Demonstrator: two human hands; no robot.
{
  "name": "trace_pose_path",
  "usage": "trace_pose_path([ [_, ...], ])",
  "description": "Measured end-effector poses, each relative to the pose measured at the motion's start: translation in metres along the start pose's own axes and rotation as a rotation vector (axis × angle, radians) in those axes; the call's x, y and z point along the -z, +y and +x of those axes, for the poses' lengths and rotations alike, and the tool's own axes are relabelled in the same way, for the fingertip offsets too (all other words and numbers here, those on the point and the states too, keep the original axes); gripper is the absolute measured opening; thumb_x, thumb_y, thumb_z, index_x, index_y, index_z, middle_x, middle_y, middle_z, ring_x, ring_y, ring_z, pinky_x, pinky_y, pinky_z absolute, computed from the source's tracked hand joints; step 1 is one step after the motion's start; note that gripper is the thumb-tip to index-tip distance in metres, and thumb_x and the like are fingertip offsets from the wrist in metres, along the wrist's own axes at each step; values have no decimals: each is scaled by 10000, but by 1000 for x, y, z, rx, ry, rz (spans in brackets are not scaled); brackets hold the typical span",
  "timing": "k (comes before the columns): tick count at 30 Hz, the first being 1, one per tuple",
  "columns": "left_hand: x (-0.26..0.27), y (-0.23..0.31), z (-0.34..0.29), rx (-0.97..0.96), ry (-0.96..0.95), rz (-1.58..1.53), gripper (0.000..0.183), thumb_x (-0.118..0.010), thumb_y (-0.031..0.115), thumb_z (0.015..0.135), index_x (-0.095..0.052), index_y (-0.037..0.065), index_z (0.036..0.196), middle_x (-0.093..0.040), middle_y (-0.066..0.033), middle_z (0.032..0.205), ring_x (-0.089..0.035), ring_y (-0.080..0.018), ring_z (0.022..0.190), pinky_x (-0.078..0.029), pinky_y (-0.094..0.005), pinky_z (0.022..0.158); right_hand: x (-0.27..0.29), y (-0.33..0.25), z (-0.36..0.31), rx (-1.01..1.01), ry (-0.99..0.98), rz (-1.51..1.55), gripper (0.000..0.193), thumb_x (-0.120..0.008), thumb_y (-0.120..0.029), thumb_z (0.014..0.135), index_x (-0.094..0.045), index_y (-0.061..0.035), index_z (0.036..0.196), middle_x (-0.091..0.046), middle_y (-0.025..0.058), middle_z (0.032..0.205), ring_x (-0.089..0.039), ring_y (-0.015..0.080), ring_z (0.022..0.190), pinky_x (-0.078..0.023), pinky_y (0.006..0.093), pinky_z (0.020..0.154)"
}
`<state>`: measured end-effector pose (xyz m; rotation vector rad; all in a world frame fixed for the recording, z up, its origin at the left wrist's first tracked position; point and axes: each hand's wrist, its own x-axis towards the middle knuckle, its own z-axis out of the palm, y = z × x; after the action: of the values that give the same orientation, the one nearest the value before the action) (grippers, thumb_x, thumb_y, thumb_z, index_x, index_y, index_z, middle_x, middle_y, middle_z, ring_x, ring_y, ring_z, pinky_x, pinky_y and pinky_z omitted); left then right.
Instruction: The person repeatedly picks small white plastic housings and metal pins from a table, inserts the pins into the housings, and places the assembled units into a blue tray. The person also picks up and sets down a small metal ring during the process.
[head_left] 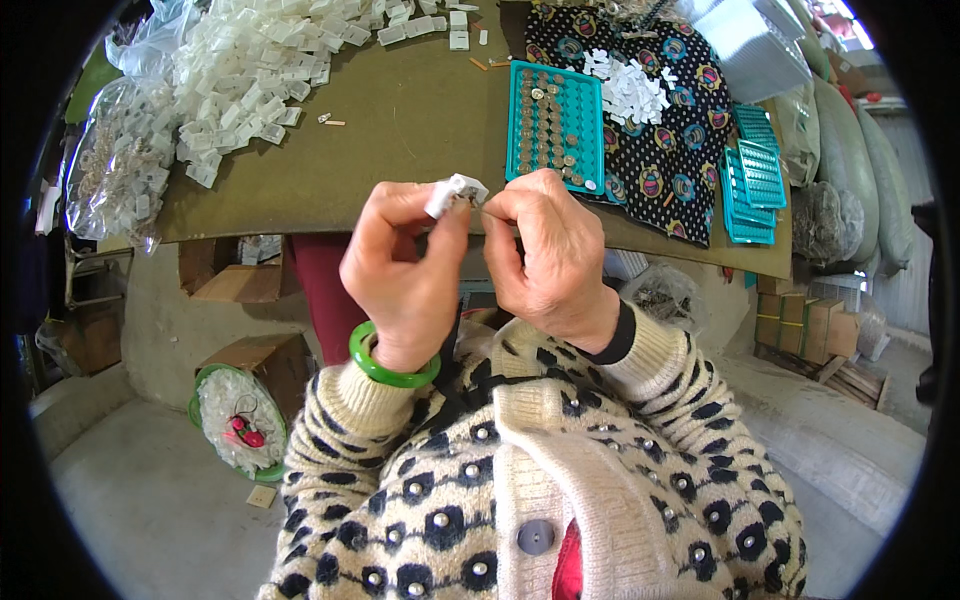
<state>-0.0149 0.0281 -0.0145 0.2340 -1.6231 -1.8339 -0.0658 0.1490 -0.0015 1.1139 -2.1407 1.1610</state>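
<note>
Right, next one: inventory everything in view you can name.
table: one, olive-brown, across the upper middle
plastic pieces: many, translucent white, piled upper left
filled bag: one, clear, table's left end
slotted tray: one, teal, right of centre
round pieces: many, brownish, in the tray
patterned cloth: one, mostly black, table's right side
white bits: many, white, heaped on the cloth
other trays: several, teal, table's right end
sacks: several, pale, far right
boxes: several, brown, below the table
round container: one, green-rimmed, lower left
held piece: one, mainly white, centre
bangle: one, green, left wrist
cardigan: one, cream and black, lower middle
left hand: one, bare, gripping the held piece
right hand: one, bare, close beside it
</note>
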Motion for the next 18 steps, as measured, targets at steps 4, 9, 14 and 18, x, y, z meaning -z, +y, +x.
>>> trace_pose_path([
  [4,2,7,-5,-107,-15,225,181,-695,-78,787,-645,-2,944,-681,-70,890,-630,-90,759,-503,-230,644,-4,3,-3,94,7,-140,193,-671,16,731,-537,-22,865,-520,106,780,-538,267,626,-422,357,524],
  [9,13,16,4,678,-44,-599,175,-657,-28,846,-606,-19,1013,-648,-55,845,-600,-117,684,-508,-262,637,-4,-2,-7,-10,1,-53,150,-632,77,762,-536,-6,842,-542,106,783,-548,216,608,-436,334,506],
  [14,17,18,6,867,-67,-709,153,-639,-4,869,-604,-8,1018,-647,-63,841,-610,-136,704,-507,-278,638,-1,-18,-9,-448,-54,319,87,-611,44,860,-537,-1,847,-572,41,768,-517,59,616,-414,248,497],
  [18,14,18,5,791,-47,-659,188,-623,-17,880,-584,-12,1063,-651,-74,861,-636,-149,738,-516,-273,622,8,-22,-8,-783,-145,580,42,-596,-22,912,-557,-5,908,-580,-6,743,-477,24,604,-400,198,533],
])
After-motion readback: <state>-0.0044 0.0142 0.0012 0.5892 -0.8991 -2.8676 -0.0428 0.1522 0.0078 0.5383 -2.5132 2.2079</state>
